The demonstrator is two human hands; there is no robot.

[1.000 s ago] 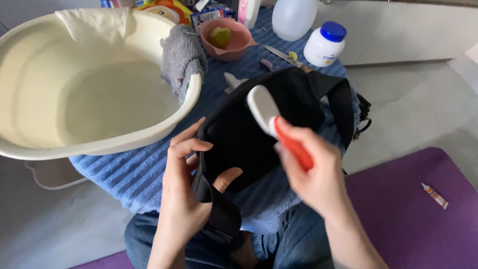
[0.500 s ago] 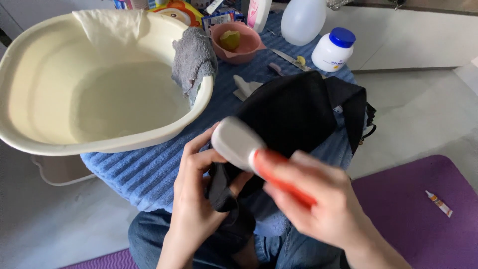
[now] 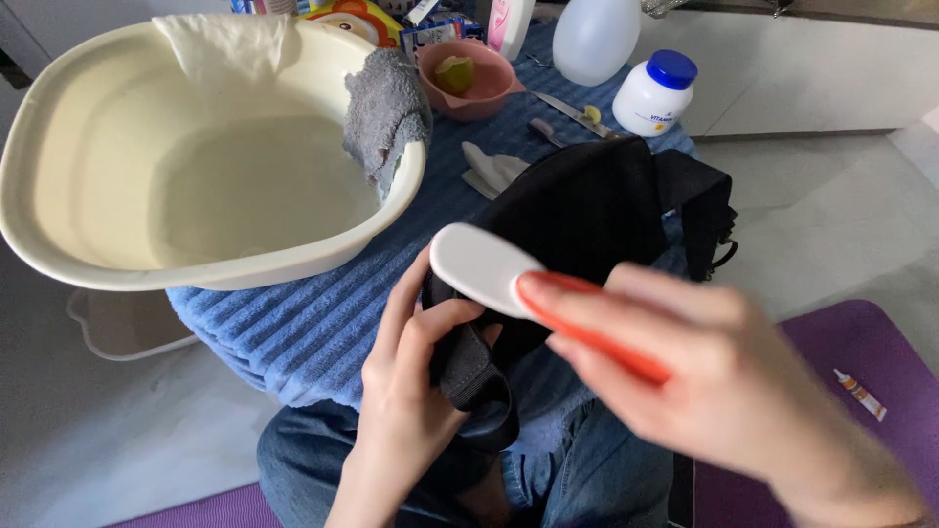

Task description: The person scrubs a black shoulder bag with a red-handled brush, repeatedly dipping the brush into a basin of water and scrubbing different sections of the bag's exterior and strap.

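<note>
Your left hand (image 3: 416,376) is closed around the strap (image 3: 469,367) of the black bag (image 3: 587,210), thumb pressed on top. Your right hand (image 3: 704,376) is wrapped around the orange handle of a white-headed brush (image 3: 528,284), its head apparently just above the bag. The bag lies just right of the cream basin (image 3: 59,254).

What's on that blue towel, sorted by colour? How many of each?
Black: 1, bag
Cream: 1, basin
Grey: 1, cloth
Pink: 1, bowl
White: 2, jar, jug
Total: 6
</note>
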